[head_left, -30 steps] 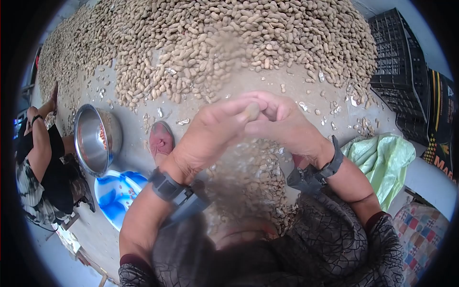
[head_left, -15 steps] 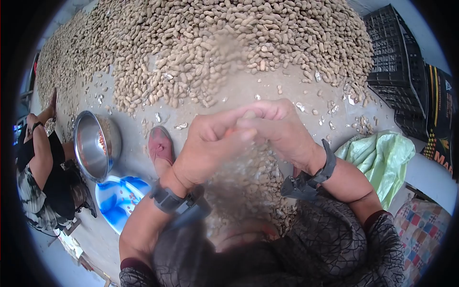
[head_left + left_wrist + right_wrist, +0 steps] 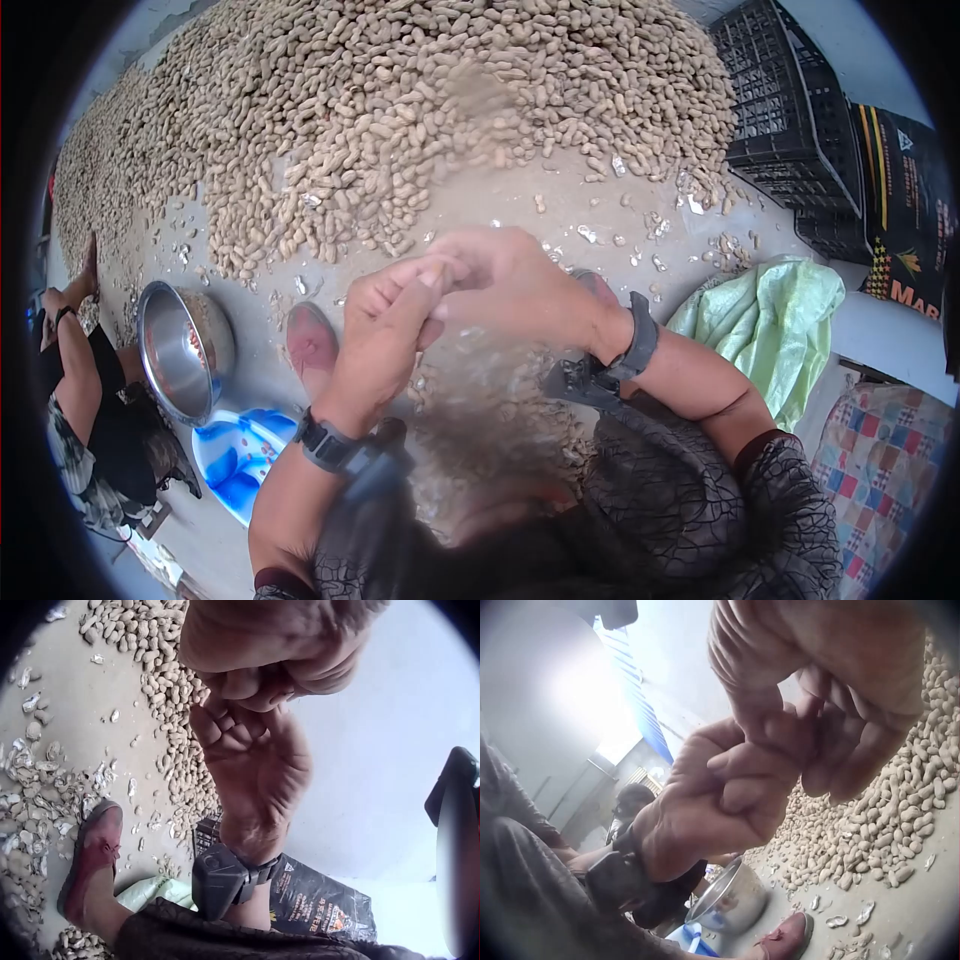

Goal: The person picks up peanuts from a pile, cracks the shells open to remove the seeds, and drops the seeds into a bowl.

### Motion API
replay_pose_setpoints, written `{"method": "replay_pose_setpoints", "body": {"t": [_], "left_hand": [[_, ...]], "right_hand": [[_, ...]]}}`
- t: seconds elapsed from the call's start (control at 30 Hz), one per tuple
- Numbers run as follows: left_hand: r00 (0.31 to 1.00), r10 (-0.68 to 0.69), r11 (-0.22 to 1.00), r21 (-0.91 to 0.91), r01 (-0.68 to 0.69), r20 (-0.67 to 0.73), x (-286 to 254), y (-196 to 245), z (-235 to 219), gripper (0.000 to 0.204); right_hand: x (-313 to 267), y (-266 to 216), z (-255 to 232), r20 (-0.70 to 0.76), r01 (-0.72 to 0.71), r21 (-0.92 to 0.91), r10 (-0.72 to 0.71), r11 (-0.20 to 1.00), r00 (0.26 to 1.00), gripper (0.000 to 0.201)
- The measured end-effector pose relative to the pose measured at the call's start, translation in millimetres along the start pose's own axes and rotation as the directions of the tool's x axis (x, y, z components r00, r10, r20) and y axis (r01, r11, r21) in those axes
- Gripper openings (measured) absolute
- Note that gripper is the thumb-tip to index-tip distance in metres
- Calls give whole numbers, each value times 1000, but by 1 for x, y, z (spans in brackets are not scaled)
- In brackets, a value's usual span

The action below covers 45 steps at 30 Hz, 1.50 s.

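In the head view my left hand and right hand meet at the fingertips above the floor. The left fingers are curled, with the thumb laid over a peanut that the fingers mostly hide. At the left thumb tip the right fingers, blurred by motion, pinch at the same peanut. The left wrist view shows the right palm facing the camera, its bent fingers reaching to the left fingers. A large pile of unshelled peanuts covers the floor ahead. Empty shells lie in a heap between my feet.
A steel basin stands at left, beside a blue-and-white basin with some kernels in it. Another person sits at far left. At right are black crates, a green sack and a black printed bag.
The tan peanut seen between the fingertips is now mostly hidden. Both hands have shifted left and lower in the head view, whose surroundings have also shifted left.
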State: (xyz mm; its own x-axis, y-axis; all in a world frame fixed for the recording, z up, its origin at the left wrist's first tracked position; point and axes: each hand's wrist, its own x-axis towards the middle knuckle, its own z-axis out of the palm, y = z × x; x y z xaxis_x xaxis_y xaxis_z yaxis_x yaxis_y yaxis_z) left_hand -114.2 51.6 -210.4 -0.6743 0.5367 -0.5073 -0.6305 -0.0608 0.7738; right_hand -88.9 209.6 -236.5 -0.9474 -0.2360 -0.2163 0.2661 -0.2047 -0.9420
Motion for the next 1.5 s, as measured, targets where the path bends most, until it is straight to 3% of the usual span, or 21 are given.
{"method": "replay_pose_setpoints", "body": {"t": [0.03,0.07,0.13,0.17,0.23,0.4,0.47,0.53,0.63,0.73,0.83,0.87,0.93,1.07,1.13,1.17,1.23,1.27,1.33,1.37,1.5], "left_hand": [[998,44,997,66,-40,-51,-1,3,-1,24],[991,91,988,133,-78,-98,-1,5,-1,23],[982,165,958,252,-138,-88,-2,6,-2,24],[968,236,909,370,-191,-81,-3,7,0,24],[961,266,887,409,-216,-70,-4,6,7,26],[950,255,965,114,-237,-183,-4,6,11,26],[957,242,970,54,-236,-159,-2,5,8,26],[959,233,971,-7,-237,-162,-3,2,3,26],[962,113,990,-59,-131,-248,0,-1,9,27],[987,41,954,-287,-85,-156,2,-1,8,22],[992,-44,926,-379,-5,-121,3,-1,3,24],[991,-43,924,-382,-9,-129,3,-1,0,24],[991,-99,926,-373,59,-87,4,-2,-6,24],[982,-107,927,-374,43,-154,4,-11,-14,22],[992,-95,935,-349,59,-88,4,-14,-20,21],[991,-94,934,-353,56,-92,5,-16,-21,21],[992,-78,952,-303,44,-102,7,-18,-22,20],[992,-73,952,-305,37,-108,6,-17,-21,20],[984,-163,929,-347,127,-78,2,-12,-17,27],[984,-159,928,-351,121,-81,1,-11,-19,27],[962,-262,892,-399,212,-76,-3,-2,-23,26]], "right_hand": [[1,-2,-4,64,30,124,-39,992,997,24],[0,-7,-9,55,34,114,-40,993,998,24],[-3,-30,-13,56,-216,135,211,967,976,24],[-3,-29,-13,48,-214,128,210,968,977,24],[-1,-24,-7,83,-232,207,219,951,972,24],[0,-33,1,43,-209,251,205,945,978,20],[2,-31,8,49,-191,275,185,942,981,19],[2,-26,14,-62,-154,302,181,941,982,15],[-1,-18,16,-106,-105,257,136,961,985,13],[-2,-22,18,-181,-89,171,120,981,976,17],[-1,-20,23,-232,-48,114,73,992,970,19],[-1,-18,22,-224,-52,114,77,992,972,19],[-2,-13,20,-212,43,-90,-61,995,975,18],[-4,-15,25,-201,33,-108,-55,994,978,15],[-3,-12,26,-164,113,-308,-170,945,972,12],[-3,-13,26,-159,112,-309,-168,944,973,12],[-2,-16,27,-63,152,-580,-230,801,971,11],[1,-17,27,-54,157,-580,-231,799,972,11],[6,-18,26,213,424,-774,-436,471,874,18],[8,-17,25,220,428,-773,-435,469,873,18],[10,-13,24,398,566,-795,-515,221,759,24]]}}
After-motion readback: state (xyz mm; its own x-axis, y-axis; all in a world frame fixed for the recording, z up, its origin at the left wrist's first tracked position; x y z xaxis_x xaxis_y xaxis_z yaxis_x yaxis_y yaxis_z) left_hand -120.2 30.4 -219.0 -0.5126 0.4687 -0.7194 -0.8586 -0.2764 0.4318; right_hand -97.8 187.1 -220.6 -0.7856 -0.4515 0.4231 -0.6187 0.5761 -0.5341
